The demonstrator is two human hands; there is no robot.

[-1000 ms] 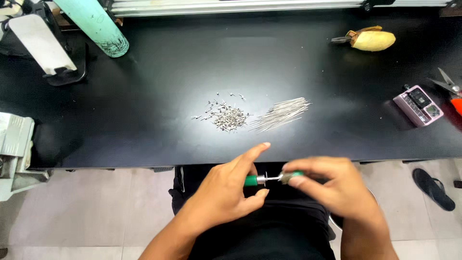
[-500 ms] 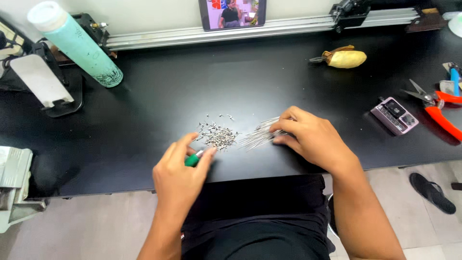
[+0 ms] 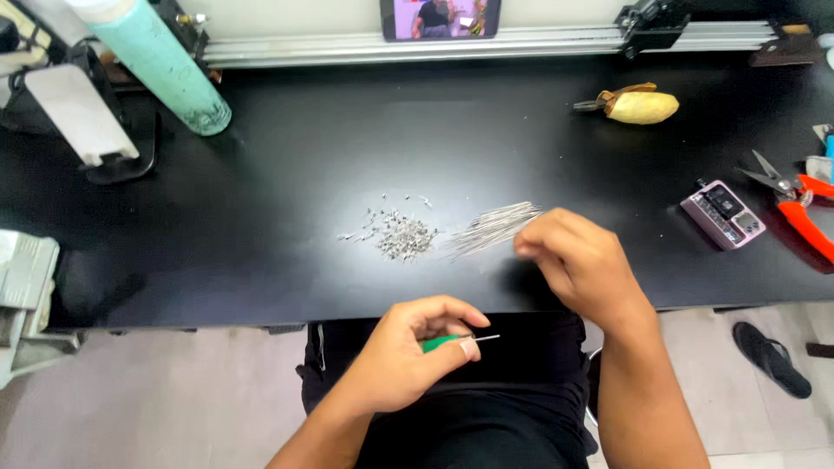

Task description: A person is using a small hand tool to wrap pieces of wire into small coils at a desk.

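Observation:
My left hand (image 3: 404, 360) is over my lap, just off the table's front edge, closed on a small green-handled tool (image 3: 441, 342) whose thin metal tip points right. My right hand (image 3: 580, 263) rests on the black table (image 3: 287, 156), its curled fingertips at the right end of a loose bundle of thin metal pins (image 3: 491, 229). Whether a pin is pinched between those fingers is hidden. Left of the bundle lies a heap of tiny metal pieces (image 3: 400, 236).
A teal bottle (image 3: 165, 69) and a white stand (image 3: 82, 113) sit at the back left. To the right are a yellow-handled tool (image 3: 641, 107), a small pink device (image 3: 723, 214) and red-handled snips (image 3: 795, 195). A metal rail (image 3: 521, 39) and a screen (image 3: 440, 17) line the back.
My left hand has drawn back from the table's edge to my lap with the green tool. My right hand stays at the pin bundle, shifted slightly right.

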